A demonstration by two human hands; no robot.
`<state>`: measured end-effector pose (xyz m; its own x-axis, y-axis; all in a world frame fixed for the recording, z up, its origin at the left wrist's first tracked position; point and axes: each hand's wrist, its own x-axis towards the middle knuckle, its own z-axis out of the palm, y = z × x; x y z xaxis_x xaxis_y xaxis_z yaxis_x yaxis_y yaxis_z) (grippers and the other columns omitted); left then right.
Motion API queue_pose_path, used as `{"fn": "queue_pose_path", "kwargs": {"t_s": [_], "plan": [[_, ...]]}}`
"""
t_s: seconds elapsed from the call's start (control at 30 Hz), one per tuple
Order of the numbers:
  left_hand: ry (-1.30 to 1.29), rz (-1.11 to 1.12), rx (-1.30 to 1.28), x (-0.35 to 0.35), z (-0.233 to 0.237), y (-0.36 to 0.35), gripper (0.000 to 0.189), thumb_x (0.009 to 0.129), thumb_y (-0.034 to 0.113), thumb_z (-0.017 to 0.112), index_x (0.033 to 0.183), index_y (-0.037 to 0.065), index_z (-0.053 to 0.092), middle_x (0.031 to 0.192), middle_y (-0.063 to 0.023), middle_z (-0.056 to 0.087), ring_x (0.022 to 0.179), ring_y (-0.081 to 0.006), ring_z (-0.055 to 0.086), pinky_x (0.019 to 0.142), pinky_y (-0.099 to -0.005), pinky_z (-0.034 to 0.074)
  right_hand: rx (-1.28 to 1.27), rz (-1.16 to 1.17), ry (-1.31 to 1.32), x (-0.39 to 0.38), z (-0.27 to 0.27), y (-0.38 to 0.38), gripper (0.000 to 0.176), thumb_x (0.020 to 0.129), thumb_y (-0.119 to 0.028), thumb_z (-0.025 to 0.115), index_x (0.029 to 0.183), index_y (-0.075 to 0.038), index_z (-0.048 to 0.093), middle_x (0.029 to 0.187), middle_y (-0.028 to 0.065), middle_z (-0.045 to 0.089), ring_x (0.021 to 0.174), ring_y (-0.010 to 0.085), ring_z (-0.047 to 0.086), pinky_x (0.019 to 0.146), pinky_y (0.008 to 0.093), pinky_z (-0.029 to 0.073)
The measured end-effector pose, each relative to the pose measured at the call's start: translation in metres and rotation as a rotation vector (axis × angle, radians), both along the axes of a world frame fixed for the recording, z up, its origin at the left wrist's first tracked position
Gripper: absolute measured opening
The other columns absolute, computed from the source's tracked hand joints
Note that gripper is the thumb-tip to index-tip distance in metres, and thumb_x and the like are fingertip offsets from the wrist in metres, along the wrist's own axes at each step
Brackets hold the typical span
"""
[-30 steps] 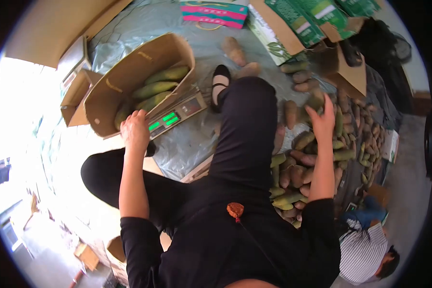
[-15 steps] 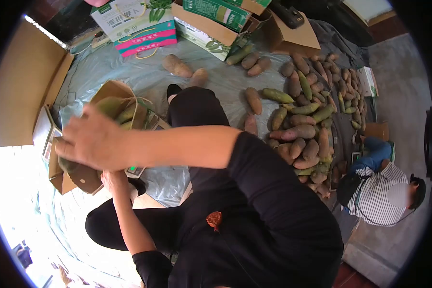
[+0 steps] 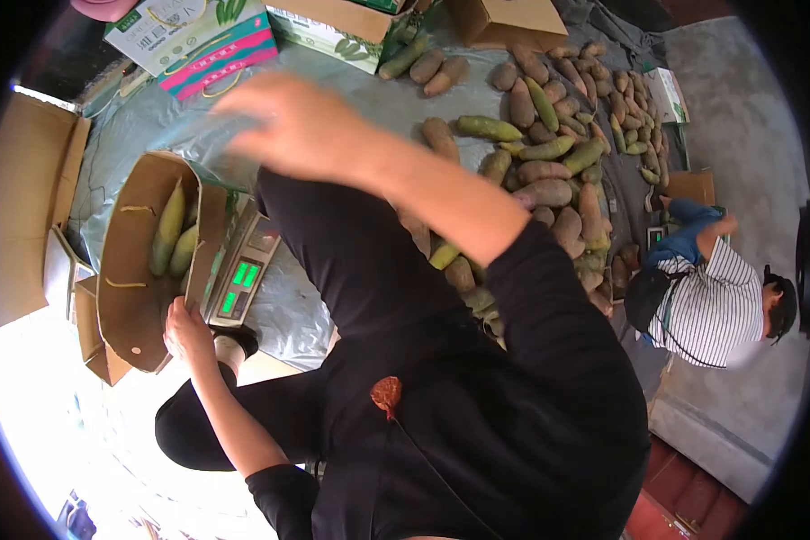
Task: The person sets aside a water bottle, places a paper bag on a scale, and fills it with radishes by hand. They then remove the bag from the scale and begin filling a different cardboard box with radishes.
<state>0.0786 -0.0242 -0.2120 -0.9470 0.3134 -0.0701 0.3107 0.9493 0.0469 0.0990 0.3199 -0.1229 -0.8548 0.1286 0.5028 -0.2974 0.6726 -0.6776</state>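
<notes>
My left hand (image 3: 189, 335) pinches the near rim of a cardboard carton (image 3: 144, 310), which stands tilted open on a digital scale (image 3: 240, 279) with lit green digits. Inside the carton lie long green radishes (image 3: 168, 229), and loops of cord show on its inner wall. My right hand (image 3: 301, 130) is blurred by motion above the plastic sheet, beyond my knee. Its fingers are stretched out and apart, with nothing visible in them. Whatever lies right under that hand is hidden.
To the right lies a large pile of green and brownish radish-like roots (image 3: 549, 193). Printed cartons (image 3: 220, 54) stand at the far side, beside an open brown box (image 3: 504, 22). A person in a striped shirt (image 3: 711, 306) sits at the right near another scale.
My right hand has moved from over the carton away to the right, uncovering the radishes inside and the scale display. My left hand stays at the carton's rim. The view has shifted slightly.
</notes>
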Motion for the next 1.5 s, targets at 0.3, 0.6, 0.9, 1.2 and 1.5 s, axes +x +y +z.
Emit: {"fn": "queue_pose_path", "kwargs": {"t_s": [0.3,0.6,0.9,1.2,1.5], "plan": [[0.027,0.031,-0.014,-0.002,-0.01,-0.004,0.019,0.079,0.012,0.06,0.096,0.005,0.057,0.095,-0.0118,0.062,0.088,-0.0328,0.059,0.072,-0.0431,0.046,0.009,-0.535,-0.909,0.191,-0.173,0.171,0.032,0.077,-0.027,0.059,0.101,-0.006,0.062,0.101,0.017,0.062,0.093,0.0362,0.057,0.082,0.0414,0.046],[-0.031,0.051,0.037,-0.003,-0.013,-0.004,0.024,0.078,0.013,0.06,0.1,0.004,0.057,0.097,-0.0154,0.062,0.09,-0.0345,0.06,0.074,-0.0424,0.047,-0.525,-0.929,-1.208,0.334,-0.28,0.12,0.061,0.072,-0.027,0.072,0.123,-0.003,0.048,0.122,0.0152,0.053,0.11,0.0289,0.052,0.086,0.04,0.044],[-0.035,-0.01,0.236,0.003,0.013,-0.009,0.034,0.074,0.011,0.064,0.108,0.008,0.059,0.102,-0.0113,0.061,0.101,-0.03,0.056,0.089,-0.0411,0.04,-1.188,-1.076,-1.297,0.328,-0.318,0.098,0.048,0.078,-0.024,0.073,0.119,-0.013,0.05,0.116,0.0049,0.05,0.103,0.0244,0.047,0.082,0.0443,0.04],[-0.091,-0.038,0.044,-0.007,0.082,-0.033,0.038,0.076,0.015,0.065,0.114,0.012,0.058,0.111,-0.008,0.059,0.11,-0.0271,0.051,0.096,-0.0419,0.033,-1.208,-1.245,-1.201,0.315,-0.335,0.086,0.048,0.074,-0.02,0.076,0.113,-0.008,0.051,0.107,0.0085,0.051,0.092,0.0246,0.051,0.071,0.0437,0.042],[-0.073,0.14,-0.085,-0.022,0.074,-0.093,0.048,0.075,0.021,0.069,0.12,0.014,0.056,0.122,-0.0093,0.054,0.115,-0.0278,0.049,0.096,-0.0402,0.038,-0.617,-1.006,-0.773,0.316,-0.32,0.073,0.058,0.07,-0.004,0.075,0.119,0.002,0.043,0.107,0.0124,0.054,0.096,0.0234,0.054,0.082,0.0337,0.045]]}}
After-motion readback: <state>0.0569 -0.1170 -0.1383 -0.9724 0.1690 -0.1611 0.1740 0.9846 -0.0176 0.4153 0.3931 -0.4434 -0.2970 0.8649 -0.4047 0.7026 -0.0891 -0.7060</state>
